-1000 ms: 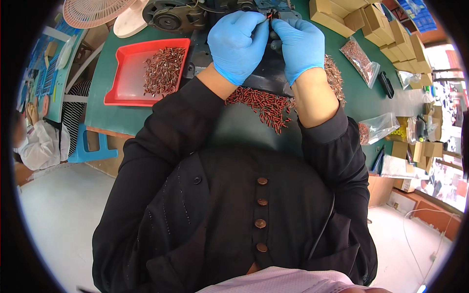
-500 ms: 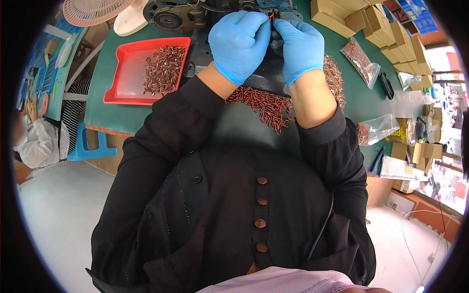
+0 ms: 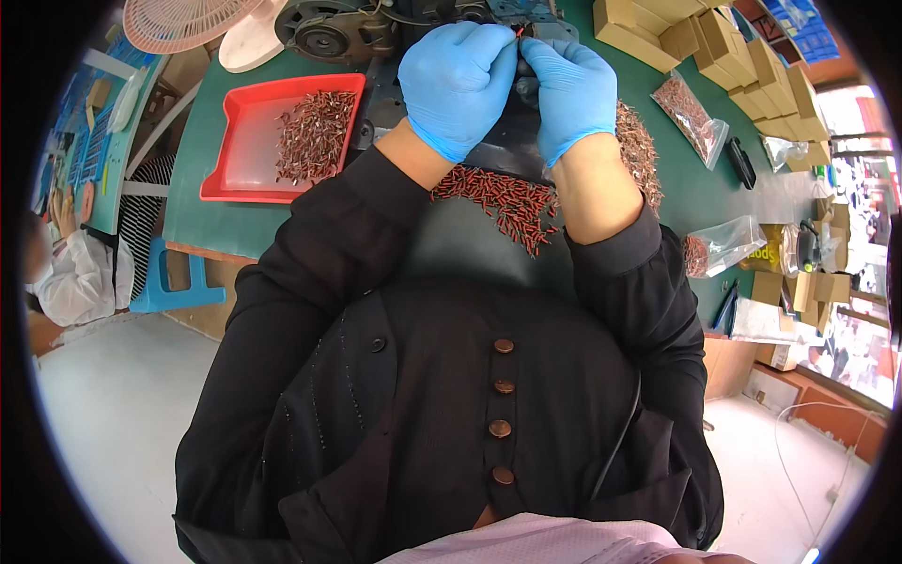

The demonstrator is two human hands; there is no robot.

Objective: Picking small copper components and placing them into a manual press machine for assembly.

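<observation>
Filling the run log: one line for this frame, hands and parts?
left hand: pinching small red part | right hand: pinching same part | loose red parts: between forearms | red tray: left, holds more

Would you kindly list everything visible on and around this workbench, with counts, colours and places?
small part: one, red, pinched between the fingertips of both hands
loose parts: a pile, reddish-brown, on the table between the forearms
second heap: reddish-brown, right of the right wrist
tray: one, red, left on the table, holding more such parts
table: one, green top
machine: one, dark metal, at the far edge
fan: one, pink, far left corner
cardboard boxes: several, brown, far right
clear bags: at least two, holding parts, right
stool: one, blue, left of the table
co-worker: one, white sleeve, far left
left hand: blue glove
right hand: blue glove
</observation>
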